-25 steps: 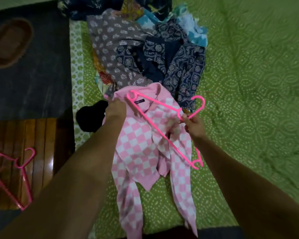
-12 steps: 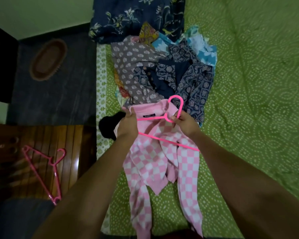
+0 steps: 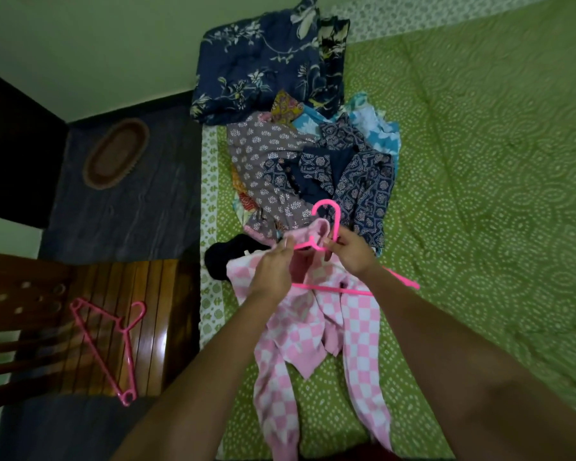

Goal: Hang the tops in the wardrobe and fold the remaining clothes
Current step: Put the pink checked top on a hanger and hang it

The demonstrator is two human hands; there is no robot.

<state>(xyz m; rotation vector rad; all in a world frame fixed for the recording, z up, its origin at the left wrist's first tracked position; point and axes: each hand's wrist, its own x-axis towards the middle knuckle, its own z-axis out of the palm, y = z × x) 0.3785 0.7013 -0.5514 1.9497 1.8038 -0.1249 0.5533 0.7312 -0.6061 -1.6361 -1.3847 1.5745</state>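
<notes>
1. Green dotted bedsheet (image 3: 479,161) covers the bed; take it as the landmark. On it lies the pink-and-white checked knit top (image 3: 316,331), collar toward the far end, sleeves trailing toward the near edge
2. Bright pink plastic hanger (image 3: 333,251) is partly threaded through the neck: hook sticks out past the collar, one arm end pokes out on the right side of the top, bottom bar shows across the chest
3. Right hand (image 3: 350,251) pinches the hanger at the base of the hook. Left hand (image 3: 275,264) grips the collar fabric just beside it. Both are closed on what they hold, and the hands are nearly touching
4. Judged step: seating the hanger in the shoulders. Hold the collar open with the left hand, slide the exposed right arm end inside the right shoulder seam, then centre the hook in the neck
5. Knit will stretch, so ease the collar over the arm rather than yanking it
6. Check both shoulders sit level before lifting, or the top will likely slide off one side
7. Pile of printed navy, grey and blue clothes (image 3: 313,168) sits on the sheet just beyond the collar; a black garment (image 3: 226,257) lies at the sheet's left edge
8. Spare pink hanger (image 3: 113,344) rests on the brown wooden slatted chair (image 3: 80,327), left of the sheet
</notes>
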